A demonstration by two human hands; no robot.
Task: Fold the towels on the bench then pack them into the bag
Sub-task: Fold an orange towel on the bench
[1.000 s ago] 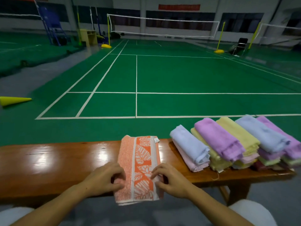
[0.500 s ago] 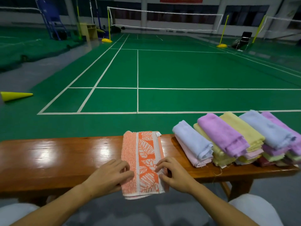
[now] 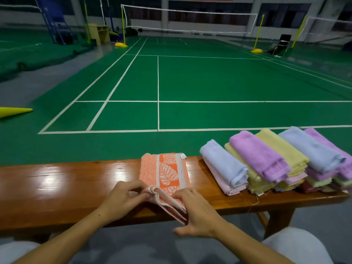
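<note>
Indoor sports hall: green court floor with white lines, a net, dark windows, a folding chair.

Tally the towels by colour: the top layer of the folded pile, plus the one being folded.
orange leaf-print towel: 1
light blue towels: 2
purple towels: 2
yellow towel: 1
Total: 6
</note>
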